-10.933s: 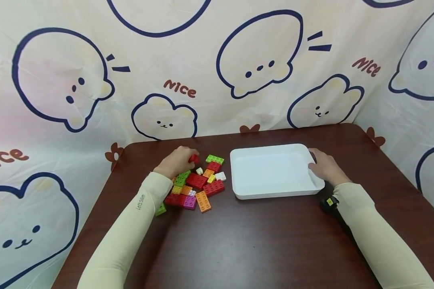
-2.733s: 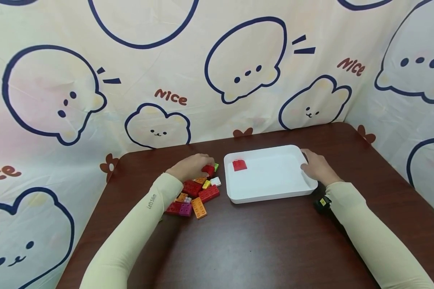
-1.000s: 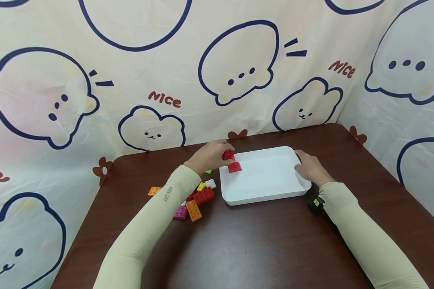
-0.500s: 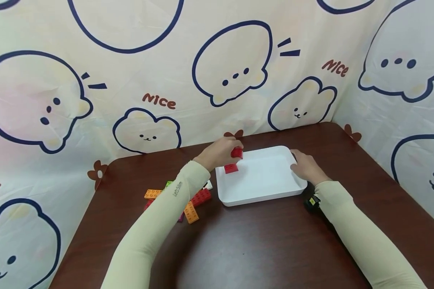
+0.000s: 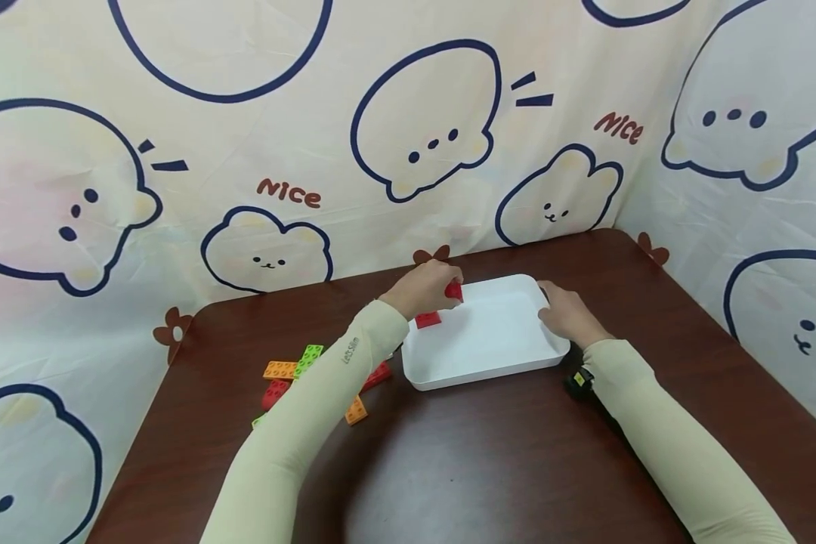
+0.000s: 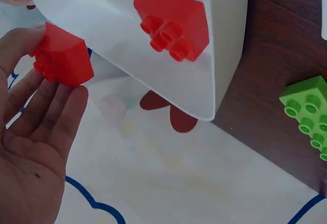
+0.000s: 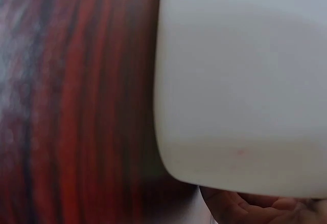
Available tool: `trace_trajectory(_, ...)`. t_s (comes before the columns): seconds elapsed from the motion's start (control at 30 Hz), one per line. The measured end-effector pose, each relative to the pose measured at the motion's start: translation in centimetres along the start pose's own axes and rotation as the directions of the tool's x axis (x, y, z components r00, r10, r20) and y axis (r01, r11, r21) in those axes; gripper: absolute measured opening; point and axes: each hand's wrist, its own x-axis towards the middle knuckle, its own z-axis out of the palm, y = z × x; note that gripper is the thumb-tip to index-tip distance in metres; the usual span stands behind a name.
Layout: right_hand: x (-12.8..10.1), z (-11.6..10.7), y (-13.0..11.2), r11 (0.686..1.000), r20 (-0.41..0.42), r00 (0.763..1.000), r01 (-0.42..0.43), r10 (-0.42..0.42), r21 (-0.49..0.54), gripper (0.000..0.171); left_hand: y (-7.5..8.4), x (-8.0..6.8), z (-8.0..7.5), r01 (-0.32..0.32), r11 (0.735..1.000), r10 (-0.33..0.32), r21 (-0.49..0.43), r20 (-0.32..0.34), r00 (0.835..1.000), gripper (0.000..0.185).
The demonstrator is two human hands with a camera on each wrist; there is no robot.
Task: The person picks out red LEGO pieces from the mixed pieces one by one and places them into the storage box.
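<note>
My left hand (image 5: 421,291) pinches a red toy brick (image 5: 454,292) between thumb and fingertips, over the back-left part of a white tray (image 5: 489,332). In the left wrist view the held red brick (image 6: 66,55) has a sloped shape, with its studs turned toward the palm. A second red brick (image 6: 179,27) lies inside the tray near its left end, studs showing. My right hand (image 5: 570,316) grips the tray's right rim, thumb over the inner side. In the right wrist view, the tray (image 7: 245,81) covers most of that hand's fingers (image 7: 255,208).
A pile of loose bricks lies left of the tray, partly hidden by my left sleeve (image 5: 319,400). Among them are a green brick (image 5: 308,360), an orange brick (image 5: 280,369) and a red brick (image 5: 275,394). A patterned cloth (image 5: 394,227) hangs behind the brown table (image 5: 462,468).
One red brick has come into the tray since the oldest frame. My left hand has carried another red brick from the pile rightward over the tray. The right hand keeps its grip.
</note>
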Motion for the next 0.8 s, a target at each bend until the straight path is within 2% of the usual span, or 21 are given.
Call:
trace_trajectory(0.57,0.0,0.2,0.1,1.000,-0.009,1.000,0.002,-0.002,0.010,0.061,0.0,1.8,2.1,0.045,0.999,-0.044,-0.016,0.053,0.998,0.039)
trace_trajectory(0.8,0.0,0.2,0.1,1.000,-0.015,1.000,-0.005,0.005,0.007,0.062,0.1,2.2,2.3,0.046,0.999,-0.047,0.027,0.072,0.996,0.042)
